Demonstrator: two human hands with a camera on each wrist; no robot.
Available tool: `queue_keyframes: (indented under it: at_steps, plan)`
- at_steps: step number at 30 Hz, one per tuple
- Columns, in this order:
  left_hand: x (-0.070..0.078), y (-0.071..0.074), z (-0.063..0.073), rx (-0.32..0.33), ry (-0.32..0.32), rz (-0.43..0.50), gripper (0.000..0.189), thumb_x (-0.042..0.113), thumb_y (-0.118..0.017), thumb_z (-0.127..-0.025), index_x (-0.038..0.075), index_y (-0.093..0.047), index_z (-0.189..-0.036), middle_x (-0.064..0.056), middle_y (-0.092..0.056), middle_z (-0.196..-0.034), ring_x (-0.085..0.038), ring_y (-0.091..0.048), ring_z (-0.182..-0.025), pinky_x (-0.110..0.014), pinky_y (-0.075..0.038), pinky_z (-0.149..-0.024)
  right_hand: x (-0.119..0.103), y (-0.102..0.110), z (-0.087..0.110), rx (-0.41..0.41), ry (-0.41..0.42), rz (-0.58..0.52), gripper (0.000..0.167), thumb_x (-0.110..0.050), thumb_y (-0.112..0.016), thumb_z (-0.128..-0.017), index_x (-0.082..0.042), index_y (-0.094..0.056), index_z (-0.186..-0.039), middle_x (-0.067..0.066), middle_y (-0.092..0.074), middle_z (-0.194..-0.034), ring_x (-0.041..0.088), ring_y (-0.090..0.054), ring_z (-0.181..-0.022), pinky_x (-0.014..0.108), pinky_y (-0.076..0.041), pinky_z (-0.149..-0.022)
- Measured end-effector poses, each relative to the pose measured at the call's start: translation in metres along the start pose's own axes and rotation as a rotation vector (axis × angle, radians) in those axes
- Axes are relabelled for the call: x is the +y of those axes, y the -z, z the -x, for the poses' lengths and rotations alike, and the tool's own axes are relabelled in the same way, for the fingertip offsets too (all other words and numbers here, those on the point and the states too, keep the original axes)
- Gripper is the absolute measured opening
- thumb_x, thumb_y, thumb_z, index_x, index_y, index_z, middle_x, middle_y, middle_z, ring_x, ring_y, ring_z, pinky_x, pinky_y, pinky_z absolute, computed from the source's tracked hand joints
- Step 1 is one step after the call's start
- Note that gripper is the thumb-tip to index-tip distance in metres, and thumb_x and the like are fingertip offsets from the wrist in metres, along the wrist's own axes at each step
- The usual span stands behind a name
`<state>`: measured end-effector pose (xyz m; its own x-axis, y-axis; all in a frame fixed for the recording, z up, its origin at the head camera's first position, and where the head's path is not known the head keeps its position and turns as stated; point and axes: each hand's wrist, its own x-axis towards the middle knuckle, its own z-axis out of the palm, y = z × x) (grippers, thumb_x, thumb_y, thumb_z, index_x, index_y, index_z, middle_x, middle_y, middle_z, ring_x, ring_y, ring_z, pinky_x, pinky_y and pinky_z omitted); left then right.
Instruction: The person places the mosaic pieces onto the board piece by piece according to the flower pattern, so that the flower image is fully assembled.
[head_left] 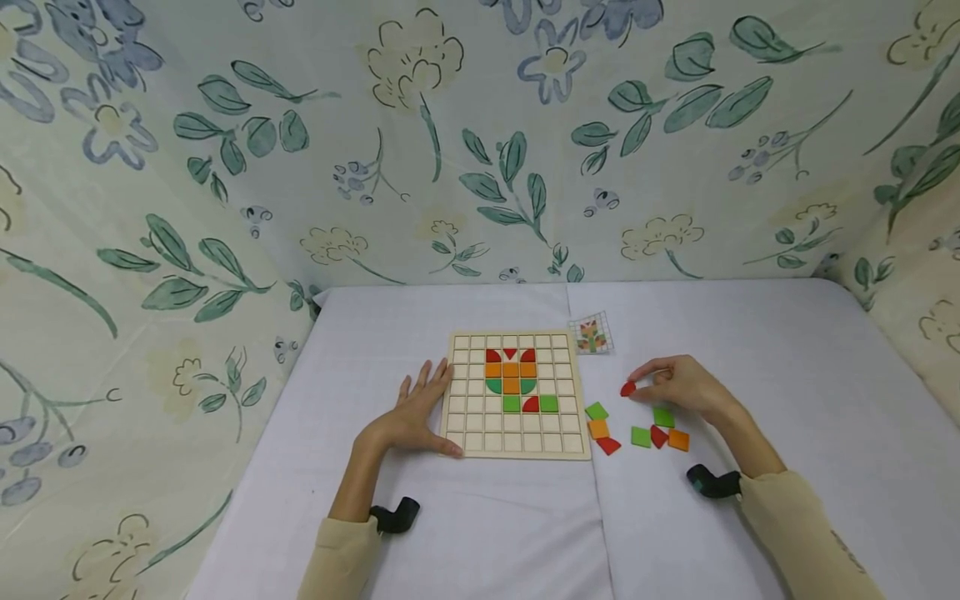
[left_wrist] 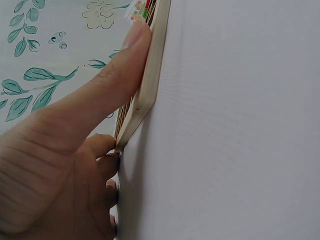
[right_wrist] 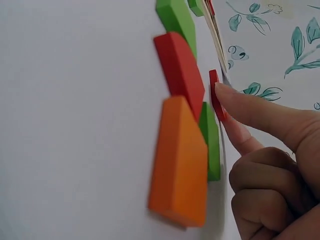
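Observation:
A wooden grid board (head_left: 525,455) lies on the table, its middle squares filled with red, orange and green tiles. My left hand (head_left: 408,423) rests at the board's left side, fingers spread along the edge and thumb at the near corner. In the left wrist view, the straight thumb (left_wrist: 107,80) lies on the board's rim. Right of the board, my right hand (head_left: 688,388) pinches a small red tile (head_left: 627,389) between thumb and forefinger. The right wrist view shows this red tile (right_wrist: 216,97) held by the fingertips, with the other fingers curled in.
Loose tiles lie right of the board: an orange square (head_left: 597,428), a red piece (head_left: 609,447), a green square (head_left: 641,437), another orange square (head_left: 678,440) and others. A pattern card (head_left: 592,333) lies by the board's far right corner. Floral cloth (head_left: 510,167) hangs behind the table.

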<state>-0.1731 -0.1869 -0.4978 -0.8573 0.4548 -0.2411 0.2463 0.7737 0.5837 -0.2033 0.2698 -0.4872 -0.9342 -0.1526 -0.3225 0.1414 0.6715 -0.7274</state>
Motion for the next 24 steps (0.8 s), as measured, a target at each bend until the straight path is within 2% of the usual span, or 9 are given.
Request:
queue_keyframes:
  at_steps: [4, 10, 14, 20, 24]
  plan:
    - [-0.0002, -0.0001, -0.0002, -0.001, 0.001, -0.002, 0.137, 0.046, -0.095, -0.070, 0.011, -0.005, -0.167, -0.006, 0.005, -0.176, -0.033, 0.016, -0.162, -0.062, 0.011, -0.129, -0.0014, -0.0025, -0.0004, 0.040, -0.034, 0.007, 0.045, -0.031, -0.084, -0.086, 0.000, -0.071, -0.115, -0.003, -0.041, -0.062, 0.017, -0.043, -0.064, 0.027, -0.035, -0.059]
    - [0.0009, 0.0003, -0.0001, -0.002, 0.000, 0.004, 0.136, 0.045, -0.095, -0.070, 0.011, -0.006, -0.167, -0.006, 0.005, -0.176, -0.033, 0.016, -0.162, -0.061, 0.011, -0.130, 0.0037, 0.0032, -0.0012, -0.028, 0.019, -0.021, 0.044, -0.026, -0.081, -0.089, -0.003, -0.071, -0.126, -0.004, -0.036, -0.062, 0.015, -0.039, -0.062, 0.028, -0.035, -0.062]
    - [0.0003, 0.0004, 0.0000, 0.003, 0.002, 0.007, 0.136, 0.045, -0.095, -0.070, 0.010, -0.007, -0.167, -0.007, 0.004, -0.176, -0.034, 0.016, -0.162, -0.062, 0.011, -0.129, 0.0031, 0.0027, -0.0006, -0.012, 0.030, -0.014, 0.039, -0.023, -0.081, -0.089, 0.000, -0.073, -0.119, -0.003, -0.034, -0.061, 0.015, -0.036, -0.060, 0.029, -0.033, -0.061]
    - [0.0012, 0.0012, 0.0004, 0.006, -0.001, 0.004, 0.136, 0.044, -0.095, -0.070, 0.010, -0.007, -0.167, -0.008, 0.004, -0.176, -0.034, 0.016, -0.162, -0.064, 0.010, -0.129, -0.0005, -0.0016, 0.0004, 0.031, -0.022, 0.046, 0.032, -0.027, -0.083, -0.086, -0.002, -0.076, -0.103, -0.002, -0.036, -0.061, 0.017, -0.039, -0.061, 0.028, -0.033, -0.060]
    - [0.0008, 0.0007, 0.0002, 0.003, 0.002, 0.001, 0.136, 0.045, -0.095, -0.070, 0.010, -0.007, -0.167, -0.008, 0.004, -0.176, -0.034, 0.016, -0.162, -0.064, 0.010, -0.129, 0.0001, -0.0008, 0.0000, -0.005, 0.016, 0.043, 0.034, -0.024, -0.084, -0.085, -0.005, -0.076, -0.112, -0.002, -0.034, -0.062, 0.016, -0.038, -0.060, 0.028, -0.032, -0.060]
